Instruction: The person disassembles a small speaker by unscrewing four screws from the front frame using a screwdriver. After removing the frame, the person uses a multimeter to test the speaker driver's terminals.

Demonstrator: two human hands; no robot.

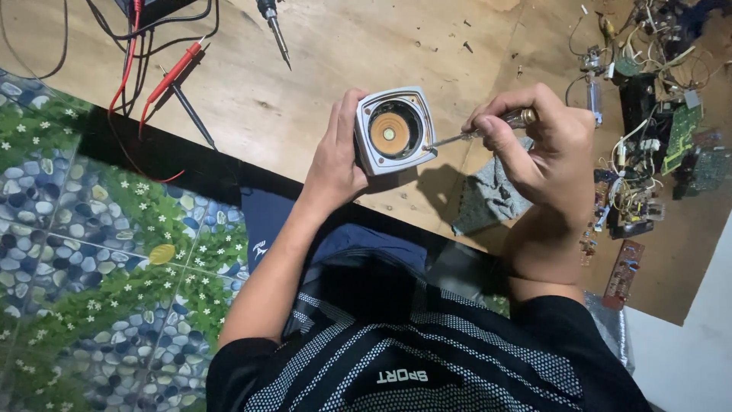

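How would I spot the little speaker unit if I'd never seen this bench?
Start at the wooden board that serves as the worktop and look to its near edge. There the left hand grips a small speaker, while the right hand puts a screwdriver to it. It alone has a pale squarish frame around a round orange cone.

Matt pale-grey plastic on the square speaker housing (pixel 395 130), with a smooth orange cone and shiny metal centre. Bright polished metal on the screwdriver (pixel 479 131) shaft, glossy clear plastic on its handle. Scuffed, matt wood across the workbench (pixel 320 69). Rough grey woven cloth (pixel 488 200). Glossy red plastic on the multimeter probes (pixel 171 76).
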